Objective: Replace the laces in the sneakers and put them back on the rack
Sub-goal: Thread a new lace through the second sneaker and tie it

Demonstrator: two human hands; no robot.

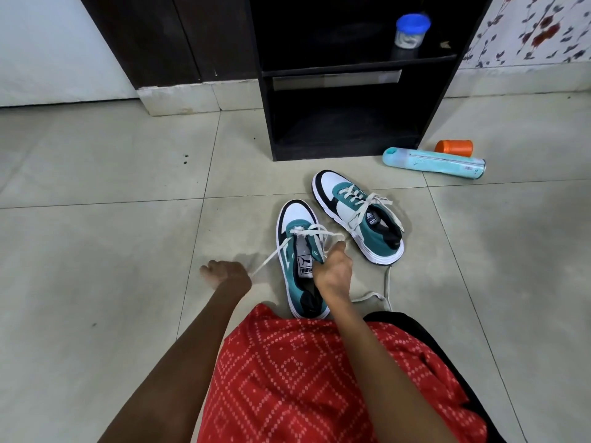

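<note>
The rack (268, 123) stands on the floor (96, 187), with the far sneaker (355, 215) laced just before it and the near sneaker (295, 219) between the hands. The left hand (225, 273) clenches the lace (271, 257), which runs taut out to that shoe's left. The right hand (332, 270) grips its other end at the shoe's right side.

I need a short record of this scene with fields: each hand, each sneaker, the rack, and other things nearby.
left hand: grips one end of the lace, pulled out to the left
right hand: pinches the other end, above the near sneaker
near sneaker: on the floor, laced only at its lowest eyelets
far sneaker: on the floor, laced, ends untied
rack: black, behind both sneakers, holds neither
other things: blue-lidded jar on rack shelf; teal bottle lying on floor beside orange cap
</note>
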